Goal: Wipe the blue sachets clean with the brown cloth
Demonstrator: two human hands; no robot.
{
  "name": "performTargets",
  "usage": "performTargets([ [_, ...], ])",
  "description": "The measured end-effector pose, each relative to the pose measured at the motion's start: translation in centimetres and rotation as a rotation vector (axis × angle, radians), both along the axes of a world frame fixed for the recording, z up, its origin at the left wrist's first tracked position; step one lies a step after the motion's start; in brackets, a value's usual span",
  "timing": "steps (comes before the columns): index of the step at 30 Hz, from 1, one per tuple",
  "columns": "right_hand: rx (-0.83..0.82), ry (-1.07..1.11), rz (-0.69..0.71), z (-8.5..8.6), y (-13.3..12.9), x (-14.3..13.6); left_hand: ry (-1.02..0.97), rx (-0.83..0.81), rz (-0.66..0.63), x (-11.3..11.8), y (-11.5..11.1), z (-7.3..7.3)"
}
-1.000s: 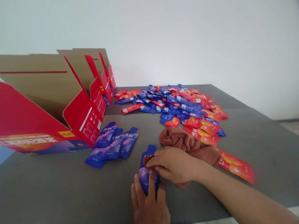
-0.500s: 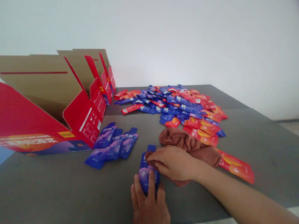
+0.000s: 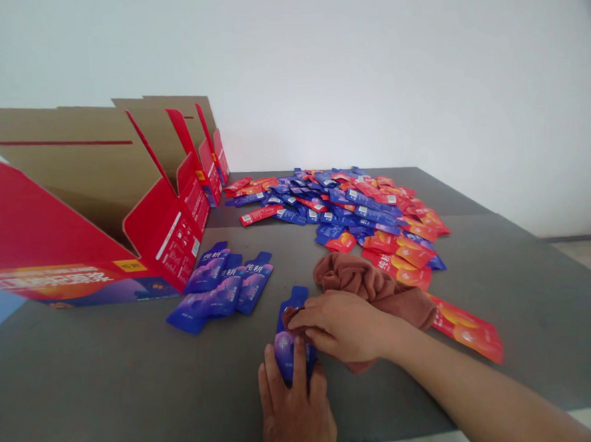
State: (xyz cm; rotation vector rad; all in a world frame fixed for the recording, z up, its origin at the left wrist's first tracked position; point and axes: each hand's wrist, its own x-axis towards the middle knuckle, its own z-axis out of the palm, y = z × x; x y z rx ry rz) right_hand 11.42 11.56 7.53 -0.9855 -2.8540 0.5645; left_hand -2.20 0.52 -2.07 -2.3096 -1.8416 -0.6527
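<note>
A blue pouch [image 3: 285, 365] with a purple print lies on the grey table, its narrow spout end pointing away from me. My left hand [image 3: 295, 404] rests over the near end of this pouch, fingers spread and pressing it down. In my right hand [image 3: 346, 324] is a bunched brown cloth [image 3: 359, 274], and a fold of it under the fingertips touches the upper middle of the pouch. The rest of the cloth spreads behind and beneath the hand. Partly under the cloth, a red pouch [image 3: 470, 330] sticks out to the right.
Several blue pouches [image 3: 224, 292] overlap to the left of my hands. Red cardboard boxes [image 3: 169, 239] with raised flaps stand in a row along the left side. A large heap of red and blue pouches [image 3: 344, 201] covers the far middle of the table [image 3: 136, 404].
My right hand has slid slightly left and nearer with the cloth's fold, across the pouch's face. My left hand and the pouch have stayed in place.
</note>
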Motion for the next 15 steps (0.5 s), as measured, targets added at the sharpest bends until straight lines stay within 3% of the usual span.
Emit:
performTargets([
  [8,0.019,0.011,-0.121,-0.44,0.17,-0.06,0.006,-0.009,0.009,0.08,0.03,0.11],
  [15,-0.002,0.0,-0.008,-0.01,0.07,0.01,0.02,0.003,0.01,0.02,-0.02,0.02],
])
